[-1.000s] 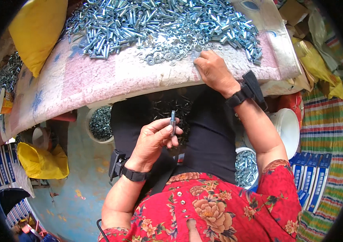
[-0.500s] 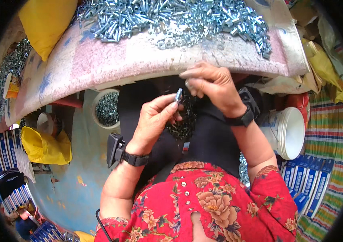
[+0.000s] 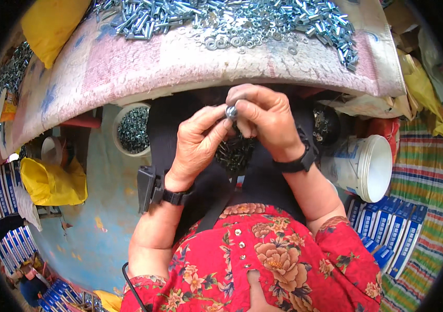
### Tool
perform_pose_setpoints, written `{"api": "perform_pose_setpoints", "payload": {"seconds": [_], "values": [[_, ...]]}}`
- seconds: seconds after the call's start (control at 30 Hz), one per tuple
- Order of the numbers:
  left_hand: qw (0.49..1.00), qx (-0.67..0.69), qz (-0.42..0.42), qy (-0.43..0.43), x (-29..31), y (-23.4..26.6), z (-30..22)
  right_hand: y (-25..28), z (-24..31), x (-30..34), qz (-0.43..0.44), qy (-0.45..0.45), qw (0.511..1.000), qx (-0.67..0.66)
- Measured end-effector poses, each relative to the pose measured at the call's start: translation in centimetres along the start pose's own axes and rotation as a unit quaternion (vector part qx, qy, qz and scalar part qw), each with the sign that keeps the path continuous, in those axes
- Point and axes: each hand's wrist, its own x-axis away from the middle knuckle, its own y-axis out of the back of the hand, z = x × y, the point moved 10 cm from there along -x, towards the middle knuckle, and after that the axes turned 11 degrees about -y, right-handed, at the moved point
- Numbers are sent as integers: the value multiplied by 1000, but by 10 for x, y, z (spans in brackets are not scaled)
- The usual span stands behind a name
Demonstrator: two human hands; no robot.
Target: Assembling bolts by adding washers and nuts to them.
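- Left hand (image 3: pixel 198 140): raised just off the near edge of the tabletop (image 3: pixel 180 67), thumb and fingers clamped on a small metal fastener (image 3: pixel 231 111).
- Right hand (image 3: pixel 268 117): meets the left hand at the fastener; thumb and forefinger are closed in against its upper end. Whether a second part sits between these fingers cannot be told.
- Fastener: located between the two hands, off the tabletop, near the middle of its near edge. Its rounded, shiny end faces the camera; the remainder is hidden by the fingers.
- Tabletop: cloth-covered. A heap of metal sleeves (image 3: pixel 146 21) lies back from the near edge, spreading toward the right edge. Flat washers (image 3: pixel 221 40) lie along the heap's near side; one loose washer (image 3: pixel 292 50) lies slightly apart, nearer the edge.
- Yellow bag (image 3: pixel 52 28): at the tabletop's left portion.
- Below the near edge, left of the knees: white bucket (image 3: pixel 134 132) holding small metal parts.
- Between the thighs: dark metal pieces (image 3: pixel 232 156), partly hidden by the hands.
- Below the near right corner: white pail (image 3: pixel 372 169), tipped on its side.
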Motion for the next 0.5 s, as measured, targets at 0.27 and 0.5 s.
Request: {"api": "perform_pose_setpoints", "payload": {"seconds": [0.27,0.5], "values": [[972,175,-92,130,7,14,24,21,76,-31,-156,293,807,488],[974,149,-66,157,16,7,28,3,49,-116,-129,319,591,730]]}}
